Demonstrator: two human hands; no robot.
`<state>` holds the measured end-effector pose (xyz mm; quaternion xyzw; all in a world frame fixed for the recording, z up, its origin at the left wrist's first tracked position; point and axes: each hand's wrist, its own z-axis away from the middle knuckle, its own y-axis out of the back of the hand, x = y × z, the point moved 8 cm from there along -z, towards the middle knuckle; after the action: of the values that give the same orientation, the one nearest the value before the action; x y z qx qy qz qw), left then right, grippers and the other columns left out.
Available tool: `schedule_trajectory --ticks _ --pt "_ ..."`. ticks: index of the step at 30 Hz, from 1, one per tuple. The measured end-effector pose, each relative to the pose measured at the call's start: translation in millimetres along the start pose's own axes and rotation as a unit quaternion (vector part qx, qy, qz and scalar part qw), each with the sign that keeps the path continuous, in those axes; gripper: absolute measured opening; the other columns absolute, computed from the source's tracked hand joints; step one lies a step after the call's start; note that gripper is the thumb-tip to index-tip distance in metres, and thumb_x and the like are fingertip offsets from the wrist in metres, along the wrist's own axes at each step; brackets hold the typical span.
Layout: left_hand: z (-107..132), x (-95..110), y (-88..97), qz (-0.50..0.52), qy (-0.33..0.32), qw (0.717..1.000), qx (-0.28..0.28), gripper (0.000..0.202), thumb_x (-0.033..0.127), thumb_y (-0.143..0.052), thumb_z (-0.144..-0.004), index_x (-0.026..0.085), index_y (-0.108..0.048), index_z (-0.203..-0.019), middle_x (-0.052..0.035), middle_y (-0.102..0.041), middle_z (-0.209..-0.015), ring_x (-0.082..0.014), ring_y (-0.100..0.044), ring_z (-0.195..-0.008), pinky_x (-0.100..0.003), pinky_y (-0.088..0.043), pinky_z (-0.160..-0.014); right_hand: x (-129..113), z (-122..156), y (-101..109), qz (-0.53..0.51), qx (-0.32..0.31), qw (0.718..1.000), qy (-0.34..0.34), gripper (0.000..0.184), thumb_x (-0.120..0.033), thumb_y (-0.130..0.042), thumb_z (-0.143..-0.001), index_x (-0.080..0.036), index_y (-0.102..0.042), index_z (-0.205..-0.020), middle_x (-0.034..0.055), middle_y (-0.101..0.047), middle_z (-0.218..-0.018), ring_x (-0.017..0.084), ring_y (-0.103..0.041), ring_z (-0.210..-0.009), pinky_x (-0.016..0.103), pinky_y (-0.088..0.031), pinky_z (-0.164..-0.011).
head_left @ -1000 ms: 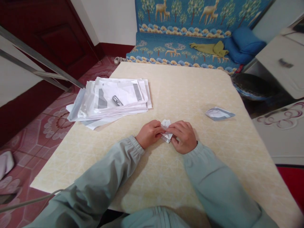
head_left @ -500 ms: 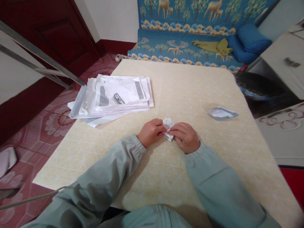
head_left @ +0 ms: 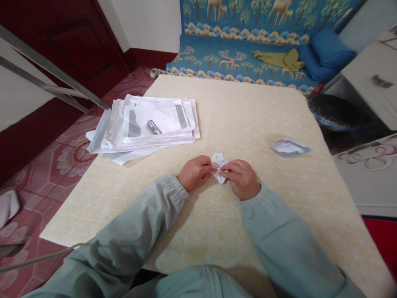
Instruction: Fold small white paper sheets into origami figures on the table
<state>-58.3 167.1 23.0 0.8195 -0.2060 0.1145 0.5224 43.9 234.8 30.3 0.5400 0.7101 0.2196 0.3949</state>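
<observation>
A small piece of folded white paper [head_left: 219, 159] is between my two hands over the middle of the table. My left hand [head_left: 195, 171] grips its left side, the fingers curled and the index fingertip pressed on the paper's middle. From the other side my right hand [head_left: 242, 178] pinches the paper, its fingertips almost meeting those of the left. The paper has creased flaps at top and bottom; its middle is partly covered by my fingers. To the right lies a separate folded paper piece [head_left: 290, 147], grey and white, touched by neither hand.
A stack of white paper sheets [head_left: 167, 111] lies at the table's left, with a grey cutter-like tool [head_left: 154, 127] on top. The pale yellow table [head_left: 235, 111] reaches to a blue patterned sofa [head_left: 204, 54]. A metal frame [head_left: 58, 68] stands at the left.
The fingertips have shifted slightly on the paper, and its flaps look a little more spread. The stack and the other folded piece stay in place.
</observation>
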Motion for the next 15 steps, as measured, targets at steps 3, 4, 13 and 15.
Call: schedule_trajectory --ticks 3,4,13,15 --pt "0.5 0.8 -0.6 0.000 -0.003 1.000 0.002 0.025 0.008 -0.050 -0.081 0.018 -0.071 -0.089 -0.0045 -0.061 -0.080 -0.0143 -0.055 -0.076 -0.026 -0.045 -0.069 -0.5 1.5 -1.6 0.011 0.000 1.000 0.003 0.026 -0.012 -0.051 -0.087 -0.027 -0.072 -0.082 0.0025 -0.071 -0.088 0.017 -0.059 -0.088 0.036 -0.044 -0.079" --pt "0.8 1.1 -1.0 -0.001 -0.005 1.000 0.002 0.025 0.008 -0.050 -0.080 0.018 -0.071 -0.089 -0.0047 -0.061 -0.080 -0.0145 -0.055 -0.077 -0.026 -0.045 -0.070 -0.7 2.2 -2.4 0.016 -0.001 1.000 0.006 0.025 -0.012 -0.051 -0.087 -0.026 -0.071 -0.083 0.0025 -0.071 -0.089 0.017 -0.059 -0.088 0.036 -0.043 -0.079" --pt "6.1 -0.3 -1.7 -0.030 0.013 0.999 -0.006 0.026 0.012 -0.047 -0.087 0.020 -0.070 -0.094 -0.0049 -0.061 -0.082 -0.0156 -0.055 -0.080 -0.028 -0.046 -0.072 -4.2 3.8 -5.2 0.045 -0.018 0.999 0.004 0.021 -0.015 -0.054 -0.088 -0.027 -0.071 -0.086 0.0015 -0.069 -0.085 0.017 -0.055 -0.086 0.035 -0.040 -0.078" --pt "7.6 -1.6 0.2 -0.046 0.026 0.999 -0.003 0.025 0.013 -0.047 -0.087 0.019 -0.069 -0.098 -0.0051 -0.061 -0.081 -0.0161 -0.055 -0.080 -0.028 -0.046 -0.072 -5.9 2.9 -5.2 0.054 -0.023 0.998 0.008 0.022 -0.014 -0.054 -0.088 -0.026 -0.072 -0.085 0.0014 -0.069 -0.082 0.017 -0.055 -0.084 0.035 -0.040 -0.078"
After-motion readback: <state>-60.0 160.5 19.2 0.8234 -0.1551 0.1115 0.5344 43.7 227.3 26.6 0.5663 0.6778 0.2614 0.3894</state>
